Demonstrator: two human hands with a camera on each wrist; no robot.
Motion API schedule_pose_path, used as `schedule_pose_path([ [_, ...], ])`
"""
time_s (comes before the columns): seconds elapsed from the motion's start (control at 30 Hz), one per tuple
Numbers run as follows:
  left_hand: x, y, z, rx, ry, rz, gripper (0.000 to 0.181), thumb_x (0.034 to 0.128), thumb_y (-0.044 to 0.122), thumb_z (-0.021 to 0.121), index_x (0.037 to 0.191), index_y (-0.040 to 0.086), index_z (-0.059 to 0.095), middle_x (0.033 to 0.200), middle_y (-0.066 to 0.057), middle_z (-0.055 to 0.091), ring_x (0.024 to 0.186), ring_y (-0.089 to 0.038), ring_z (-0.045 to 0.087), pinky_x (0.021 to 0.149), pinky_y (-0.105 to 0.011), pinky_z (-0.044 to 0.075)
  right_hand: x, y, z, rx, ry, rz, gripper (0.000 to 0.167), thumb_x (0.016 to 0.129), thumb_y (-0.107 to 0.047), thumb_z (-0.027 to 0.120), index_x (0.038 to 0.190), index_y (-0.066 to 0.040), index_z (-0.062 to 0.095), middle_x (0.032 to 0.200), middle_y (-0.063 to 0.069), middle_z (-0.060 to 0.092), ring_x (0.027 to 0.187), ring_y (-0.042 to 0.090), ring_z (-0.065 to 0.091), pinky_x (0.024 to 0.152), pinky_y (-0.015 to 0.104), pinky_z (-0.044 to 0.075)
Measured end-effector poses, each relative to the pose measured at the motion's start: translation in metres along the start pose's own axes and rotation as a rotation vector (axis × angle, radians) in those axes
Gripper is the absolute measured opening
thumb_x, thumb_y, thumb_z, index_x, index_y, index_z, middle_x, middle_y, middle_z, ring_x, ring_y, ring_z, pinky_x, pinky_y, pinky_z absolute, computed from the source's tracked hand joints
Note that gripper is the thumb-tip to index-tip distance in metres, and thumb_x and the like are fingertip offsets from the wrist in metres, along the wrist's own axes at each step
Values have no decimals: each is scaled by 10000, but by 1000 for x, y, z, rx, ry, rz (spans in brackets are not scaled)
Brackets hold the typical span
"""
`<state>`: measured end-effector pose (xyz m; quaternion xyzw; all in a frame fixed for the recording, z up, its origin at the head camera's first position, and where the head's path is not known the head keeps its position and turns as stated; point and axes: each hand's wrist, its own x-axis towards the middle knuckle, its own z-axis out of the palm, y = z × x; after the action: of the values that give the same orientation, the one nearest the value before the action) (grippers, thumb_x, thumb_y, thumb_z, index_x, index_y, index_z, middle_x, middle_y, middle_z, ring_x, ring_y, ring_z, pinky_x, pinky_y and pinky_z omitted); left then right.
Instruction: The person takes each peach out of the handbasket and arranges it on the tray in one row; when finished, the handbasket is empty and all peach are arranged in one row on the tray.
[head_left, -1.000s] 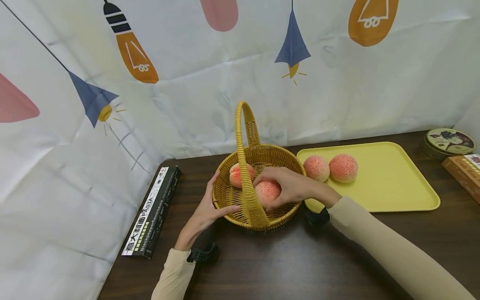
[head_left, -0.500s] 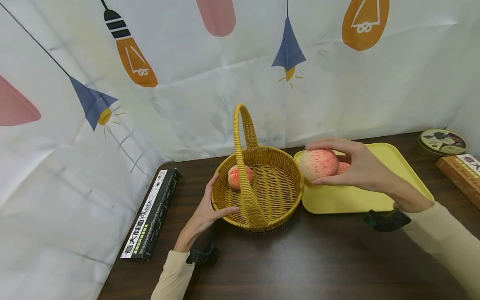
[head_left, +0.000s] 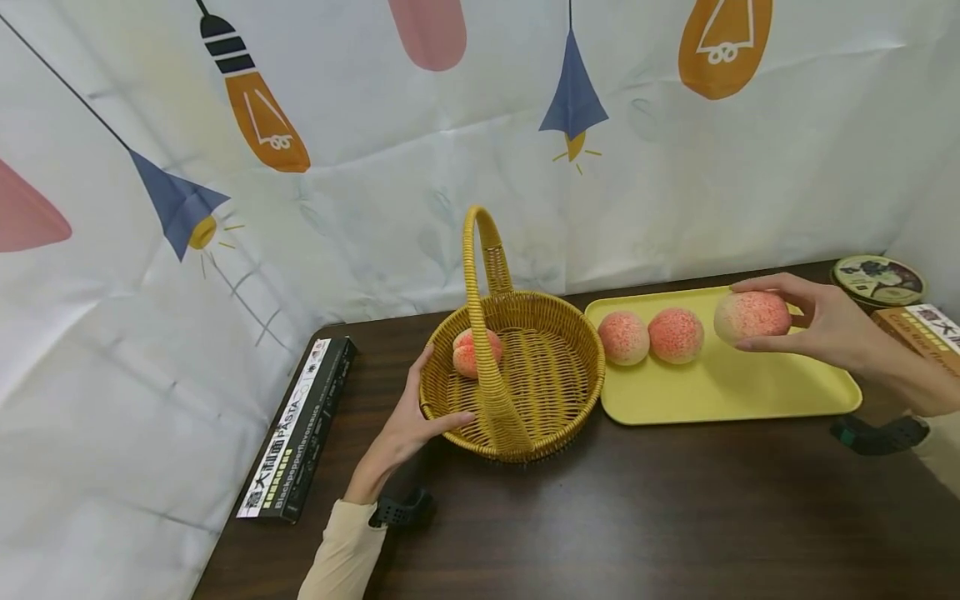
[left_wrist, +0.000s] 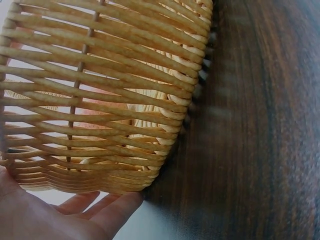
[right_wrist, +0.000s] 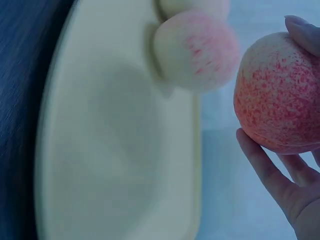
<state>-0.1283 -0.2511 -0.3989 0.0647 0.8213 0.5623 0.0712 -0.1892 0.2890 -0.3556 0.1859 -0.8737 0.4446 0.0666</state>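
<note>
Evidently, the peach has come out of the basket; your right hand, fingers spread partway around it, holds it well right of the basket. Your left hand grips the basket. Another peach remains inside, so unloading looks unfinished.

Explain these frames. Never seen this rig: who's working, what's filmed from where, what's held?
No robot here: a person works bare-handed. The wide view is from the head; the close-ups are from the left and right wrists. The left hand holds the side of a wicker basket with one peach inside. The right hand holds another peach over a yellow tray, where two more peaches lie. Also on the dark table: a black pasta box left of the basket, and a round tin and brown box at the right.
</note>
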Motion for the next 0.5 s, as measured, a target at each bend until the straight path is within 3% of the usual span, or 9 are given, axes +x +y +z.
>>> schedule_pose_path([
  [0.1,0,0,0,-23,-12,-10,1200,867,273,873,1688,284,-2,1709,-141,148,1512,-347,318,1171,-544,327,0,17,0,-50,-26,45,685,755,-19,931,1375,-91,650,1274,-234,535,1116,-161,476,736,93,454],
  [0.23,-2,0,-1,-24,-18,-18,1214,865,293,878,1688,283,-15,1705,-146,154,1481,-349,368,1149,-523,366,1,34,3,-95,-69,39,669,738,-76,956,1344,-103,673,1222,-258,557,1067,-140,500,772,68,436],
  [0.5,0,0,-2,-10,-17,-20,1217,858,312,884,1687,290,-6,1708,-138,144,1487,-347,361,1153,-531,361,7,45,9,-142,-101,9,647,737,-133,965,1323,-115,691,1197,-279,541,1016,-141,504,754,127,432],
])
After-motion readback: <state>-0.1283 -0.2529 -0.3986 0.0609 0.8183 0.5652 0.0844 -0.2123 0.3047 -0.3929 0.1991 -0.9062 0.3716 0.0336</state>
